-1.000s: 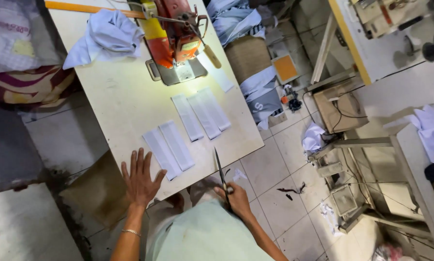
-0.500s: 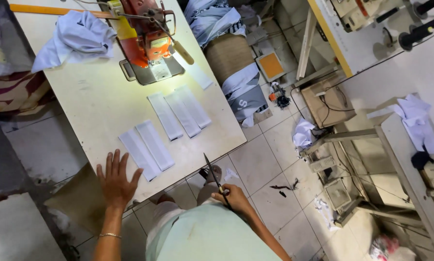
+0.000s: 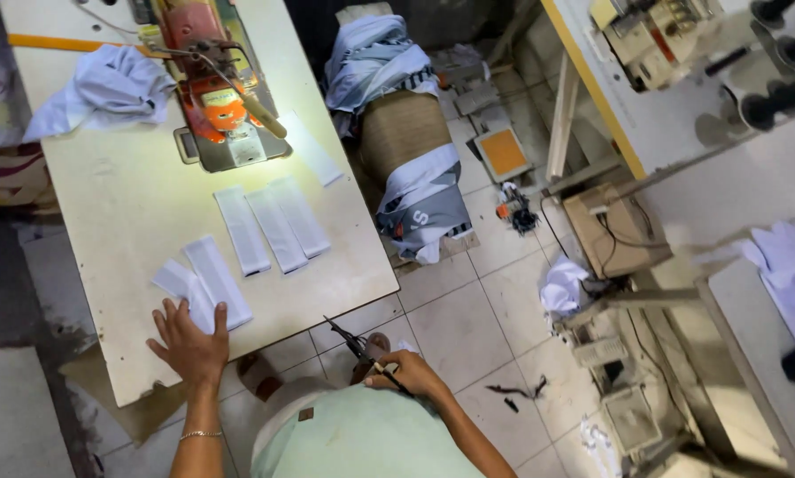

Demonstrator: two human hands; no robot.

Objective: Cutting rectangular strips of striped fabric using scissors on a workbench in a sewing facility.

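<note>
Left hand (image 3: 188,341) flat, open on strips (image 3: 204,285) near table (image 3: 132,204) front edge, right hand (image 3: 409,373) gripping scissors (image 3: 360,347) off the edge, sewing machine (image 3: 212,84) at back, floor right cluttered

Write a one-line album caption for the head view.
Left hand flat on white fabric strips, right hand holding scissors.

Cream sewing table (image 3: 141,204), white fabric strips (image 3: 274,228), sewing machine (image 3: 212,88)
</note>
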